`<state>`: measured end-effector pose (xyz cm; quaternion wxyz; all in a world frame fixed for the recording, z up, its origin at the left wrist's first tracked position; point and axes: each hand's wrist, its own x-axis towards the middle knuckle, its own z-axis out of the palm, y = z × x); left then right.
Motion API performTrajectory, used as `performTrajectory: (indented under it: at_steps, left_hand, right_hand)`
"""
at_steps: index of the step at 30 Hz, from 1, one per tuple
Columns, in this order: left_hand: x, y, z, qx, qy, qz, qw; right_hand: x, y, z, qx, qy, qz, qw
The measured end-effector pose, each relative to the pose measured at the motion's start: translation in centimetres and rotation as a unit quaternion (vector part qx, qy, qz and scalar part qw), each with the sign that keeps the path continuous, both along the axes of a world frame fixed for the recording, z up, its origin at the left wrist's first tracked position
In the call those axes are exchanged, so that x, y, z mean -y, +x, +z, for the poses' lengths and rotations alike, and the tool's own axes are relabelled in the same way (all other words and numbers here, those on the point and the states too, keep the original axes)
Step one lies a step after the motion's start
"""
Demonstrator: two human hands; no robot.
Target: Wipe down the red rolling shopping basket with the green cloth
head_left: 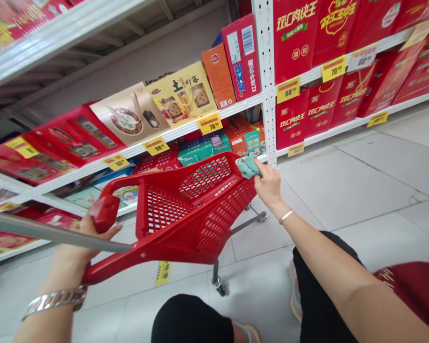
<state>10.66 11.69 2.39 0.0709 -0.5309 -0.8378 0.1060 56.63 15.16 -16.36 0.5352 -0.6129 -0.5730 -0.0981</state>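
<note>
A red plastic shopping cart (200, 238) stands in front of me, its lattice basket tilted in my view. My left hand (84, 238) is wrapped round the cart's red handle (105, 214), and a grey metal bar (50, 232) hides part of it. At the basket's far end, my right hand (270, 183) is closed on a light green cloth (248, 167). The cloth is bunched over the far corner of the rim and touches it. No goods show inside the basket.
White shelves (186, 128) with gift boxes (180, 102) and yellow price tags (210, 124) run close behind the cart. More red boxes (295, 43) stand at the right. Below are grey floor tiles (329, 186), a caster wheel (219, 286) and my knees (191, 319).
</note>
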Motion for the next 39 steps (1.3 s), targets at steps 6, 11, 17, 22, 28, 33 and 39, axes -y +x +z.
performTrajectory:
  at_steps: [6, 11, 17, 22, 28, 33, 39]
  left_hand:
    - [-0.1, 0.1, 0.1, 0.002, -0.006, 0.008, 1.000]
    - [0.1, 0.4, 0.1, 0.005, -0.012, 0.011, 1.000]
    - [0.7, 1.3, 0.6, 0.015, -0.016, 0.018, 1.000]
    - [0.8, 2.1, 1.0, 0.020, -0.011, 0.023, 0.999]
    - [0.4, 1.6, 0.8, 0.015, -0.005, 0.020, 1.000]
    - [0.2, 0.7, 0.4, 0.007, 0.003, 0.006, 1.000]
    - [0.4, 0.7, 0.4, -0.014, 0.002, -0.007, 1.000]
  right_hand:
    - [4.8, -7.9, 1.3, 0.159, 0.189, 0.284, 0.926]
    - [6.8, -11.2, 0.6, 0.276, 0.247, 0.358, 0.857]
    - [5.2, -9.2, -1.8, 0.272, 0.222, 0.315, 0.882]
    - [4.1, -5.4, -3.3, 0.267, 0.183, 0.290, 0.900]
    - [2.5, -0.9, -5.1, 0.184, 0.082, 0.208, 0.957]
    - [0.7, 2.1, -5.3, 0.016, -0.051, 0.030, 0.998]
    - [0.1, 1.0, -2.7, -0.139, -0.019, -0.013, 0.990]
